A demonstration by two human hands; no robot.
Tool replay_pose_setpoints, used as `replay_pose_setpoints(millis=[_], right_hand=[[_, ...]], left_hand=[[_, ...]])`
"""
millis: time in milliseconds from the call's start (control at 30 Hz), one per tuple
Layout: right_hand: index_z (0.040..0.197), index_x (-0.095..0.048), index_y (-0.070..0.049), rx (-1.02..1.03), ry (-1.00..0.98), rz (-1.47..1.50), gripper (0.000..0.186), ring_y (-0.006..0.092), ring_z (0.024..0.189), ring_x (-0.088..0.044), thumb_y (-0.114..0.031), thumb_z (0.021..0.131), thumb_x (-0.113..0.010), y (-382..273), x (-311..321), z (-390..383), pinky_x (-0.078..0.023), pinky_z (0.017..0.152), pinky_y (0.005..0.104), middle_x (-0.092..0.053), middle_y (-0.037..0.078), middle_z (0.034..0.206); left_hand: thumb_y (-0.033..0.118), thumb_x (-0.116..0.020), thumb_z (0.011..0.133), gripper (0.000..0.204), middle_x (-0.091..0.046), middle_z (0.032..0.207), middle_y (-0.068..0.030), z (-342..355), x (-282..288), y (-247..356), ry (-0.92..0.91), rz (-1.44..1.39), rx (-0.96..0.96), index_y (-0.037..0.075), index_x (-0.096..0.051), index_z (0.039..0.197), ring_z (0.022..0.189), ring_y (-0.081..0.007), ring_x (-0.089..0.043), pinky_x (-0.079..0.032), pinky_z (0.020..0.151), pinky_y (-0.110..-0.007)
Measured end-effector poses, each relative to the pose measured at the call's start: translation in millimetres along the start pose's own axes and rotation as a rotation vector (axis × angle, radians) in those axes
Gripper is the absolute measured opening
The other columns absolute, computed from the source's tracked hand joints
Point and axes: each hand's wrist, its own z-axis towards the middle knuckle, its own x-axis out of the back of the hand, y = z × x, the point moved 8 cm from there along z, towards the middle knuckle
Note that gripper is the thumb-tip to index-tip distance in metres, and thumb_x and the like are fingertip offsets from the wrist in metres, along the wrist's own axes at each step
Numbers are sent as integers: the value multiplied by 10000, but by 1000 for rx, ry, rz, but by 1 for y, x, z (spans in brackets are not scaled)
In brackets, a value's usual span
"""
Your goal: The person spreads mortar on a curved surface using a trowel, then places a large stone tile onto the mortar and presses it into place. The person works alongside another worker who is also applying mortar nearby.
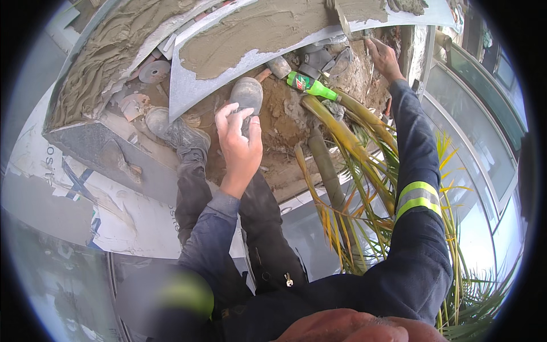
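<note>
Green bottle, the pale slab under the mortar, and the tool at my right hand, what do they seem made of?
Green bottle: probably plastic, going by its glossy body; glass isn't ruled out.
Pale slab: perhaps ceramic or stone, flat and matte where the mortar leaves it bare.
Tool at your right hand: likely a thin metal blade, though its dull, mortar-coloured surface hides the finish.

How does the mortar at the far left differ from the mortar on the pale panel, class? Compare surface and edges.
The left mortar is worked into ridges, while the panel mortar looks flatter. The left mortar comes close to its outer edge; the panel mortar leaves a wide bare border of pale panel below it. Both are brownish grey.
</note>
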Motion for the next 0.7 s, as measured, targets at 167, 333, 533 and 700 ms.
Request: replay_pose_setpoints(millis=[167,333,533,700], right_hand=[[1187,-712,-3,269,-85,-93,386,429,1005,-704,-343,1034,-615,-92,-44,-16,-566,867,477,-724,249,1116],[1120,-718,-27,407,-163,-95,313,439,884,-705,-309,1034,-610,-181,-71,-27,-572,761,502,-738,201,1014],[1087,-707,-68,503,-306,-262,338,410,762,-696,-378,1044,-579,-267,-90,-35,-566,687,487,-700,155,945],[1162,-634,-91,720,-448,-301,281,386,757,-678,-313,993,-664,-305,-115,-35,-554,646,486,-622,134,1035]], left_hand=[[84,-701,903,195,-554,1273,-207,1,0,-5,47,-24,-6,-11,-698,1073,1187,-385,-566,-450,1024,-473],[93,-699,903,192,-578,1268,-185,-7,7,-13,112,-64,17,8,-716,1074,1196,-356,-575,-456,1036,-450],[108,-696,907,200,-552,1262,-202,-18,13,-29,194,-165,78,11,-696,1082,1143,-381,-584,-453,996,-476],[115,-695,907,219,-545,1270,-215,-25,22,-43,252,-242,115,21,-677,1104,1146,-405,-572,-429,999,-499]])
